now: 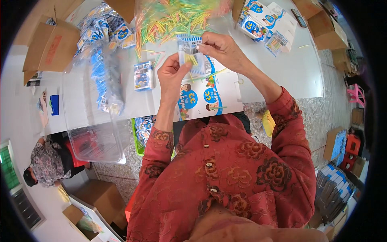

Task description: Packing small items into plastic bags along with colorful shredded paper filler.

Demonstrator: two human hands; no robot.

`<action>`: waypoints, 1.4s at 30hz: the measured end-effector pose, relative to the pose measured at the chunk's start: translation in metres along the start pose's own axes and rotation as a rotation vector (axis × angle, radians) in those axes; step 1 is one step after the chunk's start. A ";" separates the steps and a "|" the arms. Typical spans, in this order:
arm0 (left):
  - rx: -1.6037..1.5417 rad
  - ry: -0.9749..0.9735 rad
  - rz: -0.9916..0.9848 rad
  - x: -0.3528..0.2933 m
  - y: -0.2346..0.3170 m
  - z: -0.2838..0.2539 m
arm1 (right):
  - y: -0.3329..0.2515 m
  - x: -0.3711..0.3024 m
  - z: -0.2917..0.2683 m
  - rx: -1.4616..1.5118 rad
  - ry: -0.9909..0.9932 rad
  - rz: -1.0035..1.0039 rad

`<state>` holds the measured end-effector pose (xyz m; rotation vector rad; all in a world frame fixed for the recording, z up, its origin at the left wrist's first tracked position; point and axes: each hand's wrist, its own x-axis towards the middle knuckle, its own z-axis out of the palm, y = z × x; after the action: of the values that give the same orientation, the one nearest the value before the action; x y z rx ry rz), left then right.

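Over the white table point(282, 80), my two hands hold a small clear packet point(189, 44) with blue striped edges. My left hand point(171, 76) pinches its lower left side, thumb across the front by some short yellow sticks point(191, 59). The right hand point(225, 50) is closed on its upper right edge. Beneath them lies a printed white cardboard sheet point(227, 90) with blue circles and cartoon figures, a few thin sticks on top. To the left is a filled packet point(143, 76). Beyond my hands spreads a big heap of thin yellow, green and orange sticks point(177, 18).
A long clear plastic tub point(98, 157) juts over the table's front left edge, with blue-white packets point(100, 76) heaped in its far part. Cardboard box point(50, 48) stands far left, printed cartons point(262, 24) back right. A green basket point(139, 141) sits below the edge; another person point(50, 161) is at left.
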<state>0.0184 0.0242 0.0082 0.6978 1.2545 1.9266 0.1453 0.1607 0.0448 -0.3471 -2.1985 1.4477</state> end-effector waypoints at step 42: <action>1.210 0.345 0.200 0.017 -0.015 -0.178 | 0.148 -0.140 -0.173 -0.172 0.805 0.383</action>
<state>-0.1223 -0.0533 -0.0725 1.0962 2.6787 1.2762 0.3472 0.2933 -0.0694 -1.2244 -1.6263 1.0130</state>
